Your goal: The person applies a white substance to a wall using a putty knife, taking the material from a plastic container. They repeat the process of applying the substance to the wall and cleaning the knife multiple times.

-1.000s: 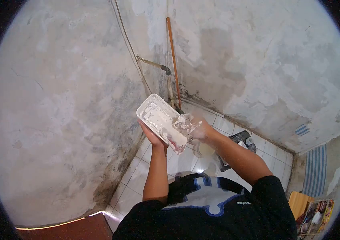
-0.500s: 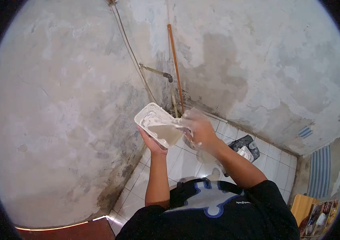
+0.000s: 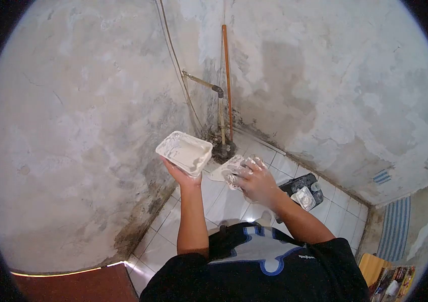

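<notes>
My left hand (image 3: 179, 173) holds a white plastic tub (image 3: 186, 151) from below, fingers under its base. White paste coats the tub's inside walls. To its right and slightly lower is my right hand (image 3: 256, 178), its fingers smeared with white paste and closed round a flat putty scraper (image 3: 220, 174). The scraper's pale blade points left toward the tub, apart from it. My fingers cover most of its handle end.
Two stained walls meet in a corner behind a bent pipe (image 3: 204, 84) and an upright orange pole (image 3: 227, 75). On the tiled floor (image 3: 219, 201) stands a black case (image 3: 299, 183) with a white bag or container (image 3: 303, 198) on it. A wooden stool or board (image 3: 373, 267) is lower right.
My right hand has drawn the scraper out of the tub, down and to the right. The tub has shifted slightly left and tilts less. The view has turned a little.
</notes>
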`<action>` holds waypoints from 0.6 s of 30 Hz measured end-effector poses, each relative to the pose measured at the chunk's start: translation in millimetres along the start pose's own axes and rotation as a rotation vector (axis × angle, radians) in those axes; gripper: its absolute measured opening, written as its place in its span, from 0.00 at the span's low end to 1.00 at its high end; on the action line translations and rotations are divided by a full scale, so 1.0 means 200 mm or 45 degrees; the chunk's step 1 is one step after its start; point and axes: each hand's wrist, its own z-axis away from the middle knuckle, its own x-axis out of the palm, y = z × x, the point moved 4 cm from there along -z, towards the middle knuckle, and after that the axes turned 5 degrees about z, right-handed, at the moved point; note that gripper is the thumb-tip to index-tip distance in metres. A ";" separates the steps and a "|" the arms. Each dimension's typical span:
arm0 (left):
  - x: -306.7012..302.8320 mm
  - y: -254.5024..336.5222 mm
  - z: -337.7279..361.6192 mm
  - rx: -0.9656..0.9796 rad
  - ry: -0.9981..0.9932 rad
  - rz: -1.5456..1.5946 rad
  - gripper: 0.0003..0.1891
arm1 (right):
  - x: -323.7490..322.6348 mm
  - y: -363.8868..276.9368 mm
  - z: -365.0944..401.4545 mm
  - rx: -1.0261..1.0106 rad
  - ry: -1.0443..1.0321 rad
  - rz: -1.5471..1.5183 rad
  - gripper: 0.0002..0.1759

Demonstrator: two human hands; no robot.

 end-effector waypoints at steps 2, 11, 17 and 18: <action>-0.01 0.01 0.01 -0.002 -0.029 0.041 0.33 | -0.02 0.00 0.01 -0.017 -0.059 0.016 0.20; 0.11 -0.03 0.10 -0.046 -0.178 -0.108 0.35 | -0.32 0.23 -0.12 0.521 0.032 -0.610 0.13; 0.08 -0.08 0.15 -0.202 -0.178 -0.259 0.36 | -0.21 0.36 -0.22 0.266 -0.022 -0.492 0.12; 0.07 -0.08 0.15 -0.213 -0.153 -0.269 0.36 | -0.15 0.37 -0.23 0.283 -0.172 -0.454 0.14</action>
